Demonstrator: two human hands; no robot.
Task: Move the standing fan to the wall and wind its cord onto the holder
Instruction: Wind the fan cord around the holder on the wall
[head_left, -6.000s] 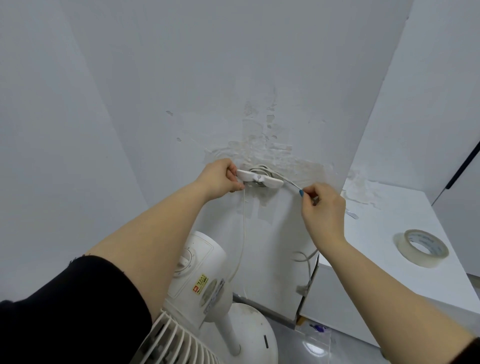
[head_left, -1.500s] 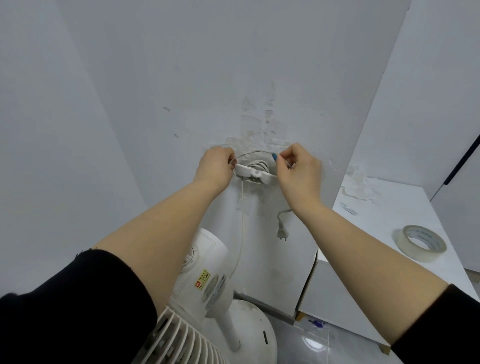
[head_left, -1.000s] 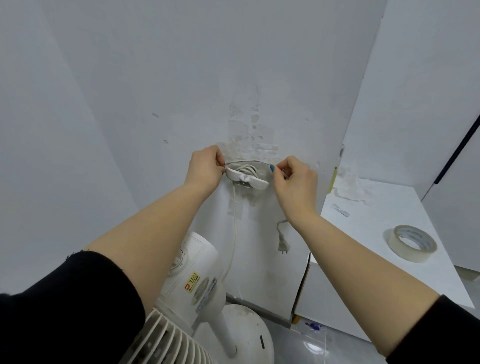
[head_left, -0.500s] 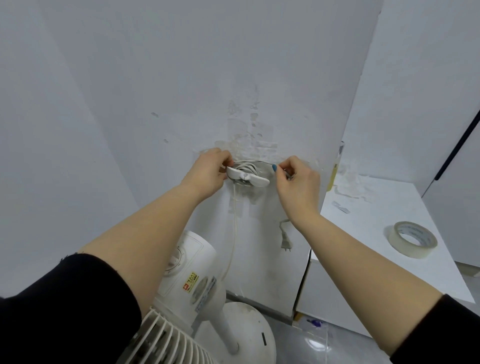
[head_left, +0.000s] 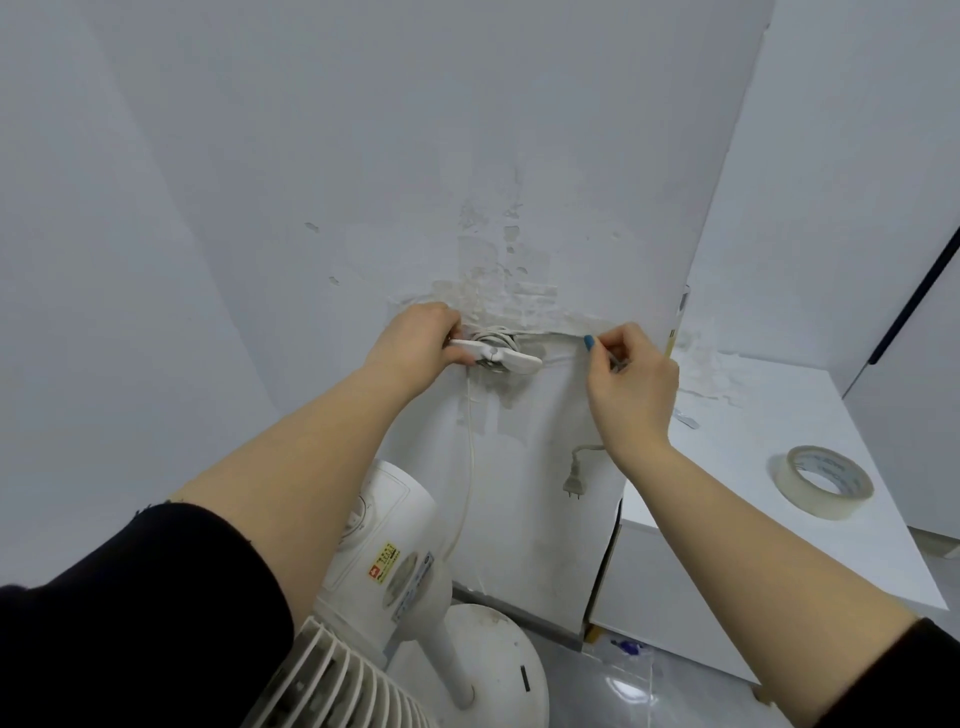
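A white standing fan (head_left: 384, 566) stands against the wall below me, its grille at the bottom edge. Its white cord (head_left: 470, 441) rises to a white holder (head_left: 506, 357) fixed on the peeling wall, with several turns wound behind it. My left hand (head_left: 418, 343) grips the holder's left end. My right hand (head_left: 631, 382) is to the right of the holder, pinching the cord taut between holder and fingers. The plug (head_left: 573, 480) dangles below my right wrist.
A white cabinet (head_left: 753, 519) stands to the right, with a roll of tape (head_left: 821, 480) on its top. The fan's round base (head_left: 498, 670) rests on the grey floor near the wall's foot.
My right hand has pulled the cord out to the right, away from the holder. Over the last seconds more cord went onto the holder and the plug end shortened.
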